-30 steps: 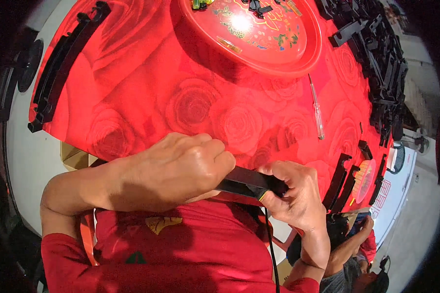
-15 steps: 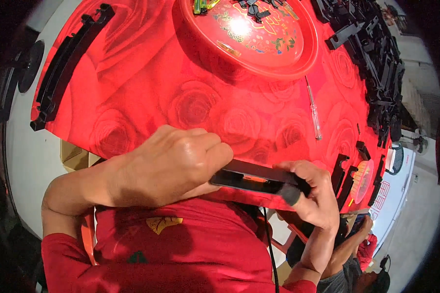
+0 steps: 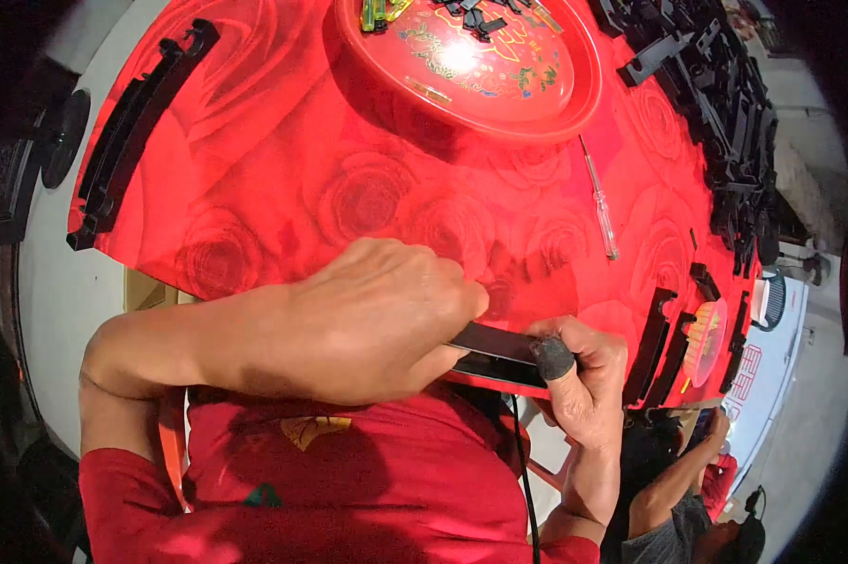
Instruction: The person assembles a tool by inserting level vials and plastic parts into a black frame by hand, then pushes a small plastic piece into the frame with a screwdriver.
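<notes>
Between both hands, just above the near edge of the table, is a long black plastic part (image 3: 497,344). My left hand (image 3: 386,315) is closed around its left end, back of the hand up, hiding that end. The right end sits in my right hand (image 3: 588,376); the thumb, with a black cover on its tip, presses on the top and the fingers wrap behind. A dark hollow shows along the part's near side.
A red patterned tray (image 3: 462,117) holds small black and yellow-green pieces. A clear-handled screwdriver (image 3: 604,224) lies beside it. Black parts (image 3: 725,122) are heaped far right; another long one (image 3: 142,132) lies left. A pink dish (image 3: 711,343) stands right, near a co-worker's arm (image 3: 678,479).
My left hand has slid right along the black part, covering more of it. The part has turned slightly, its orange-marked recess no longer showing. My right hand has shifted a little left.
</notes>
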Demonstrator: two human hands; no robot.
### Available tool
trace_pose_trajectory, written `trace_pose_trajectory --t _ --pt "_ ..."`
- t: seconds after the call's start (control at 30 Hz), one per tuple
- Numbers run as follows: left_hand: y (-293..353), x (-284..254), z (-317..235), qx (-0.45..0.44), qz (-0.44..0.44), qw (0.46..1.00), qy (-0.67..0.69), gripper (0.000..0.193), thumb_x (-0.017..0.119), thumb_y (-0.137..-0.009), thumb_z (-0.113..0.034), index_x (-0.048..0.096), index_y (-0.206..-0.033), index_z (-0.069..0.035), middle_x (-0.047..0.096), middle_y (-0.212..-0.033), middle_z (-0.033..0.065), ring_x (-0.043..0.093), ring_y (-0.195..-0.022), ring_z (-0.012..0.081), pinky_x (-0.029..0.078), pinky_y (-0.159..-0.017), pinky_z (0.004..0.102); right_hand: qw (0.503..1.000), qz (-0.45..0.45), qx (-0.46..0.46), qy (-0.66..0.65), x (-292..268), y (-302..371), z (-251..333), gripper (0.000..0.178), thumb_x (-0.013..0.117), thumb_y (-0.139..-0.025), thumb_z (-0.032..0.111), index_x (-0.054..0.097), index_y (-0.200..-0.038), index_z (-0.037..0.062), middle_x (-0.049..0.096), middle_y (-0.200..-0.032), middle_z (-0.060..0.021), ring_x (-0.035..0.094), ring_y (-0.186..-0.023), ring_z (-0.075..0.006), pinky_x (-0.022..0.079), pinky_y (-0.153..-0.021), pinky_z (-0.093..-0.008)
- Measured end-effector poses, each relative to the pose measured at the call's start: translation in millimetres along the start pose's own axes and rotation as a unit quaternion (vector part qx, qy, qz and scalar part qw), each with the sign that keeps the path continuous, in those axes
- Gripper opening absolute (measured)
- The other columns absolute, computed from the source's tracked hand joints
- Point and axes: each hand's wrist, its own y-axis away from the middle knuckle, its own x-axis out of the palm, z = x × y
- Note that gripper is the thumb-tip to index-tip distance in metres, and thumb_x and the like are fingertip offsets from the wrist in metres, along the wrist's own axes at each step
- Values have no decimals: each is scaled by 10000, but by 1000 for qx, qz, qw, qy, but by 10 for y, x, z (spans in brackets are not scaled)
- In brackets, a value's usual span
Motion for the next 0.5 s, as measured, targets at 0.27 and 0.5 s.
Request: trace_pose_trajectory --t 0.27,0.5 --pt "-39 55 0 17 5 999 27 228 735 -842 -223 616 -928 -48 638 -820 152 662 -805 403 505 -667 535 999 -37 -15 4 65 33 -79 305 656 -1038 240 703 -883 -19 575 -641 -85 517 -594 -112 447 -543 -333" --pt "-54 94 5 34 -15 999 10 234 741 -828 -236 612 -860 -44 651 -776 159 678 -779 401 510 -628 537 996 -82 37 -3 169 67 4 314 650 -1045 204 662 -821 -15 497 -594 -90 442 -567 -105 410 -514 -334"
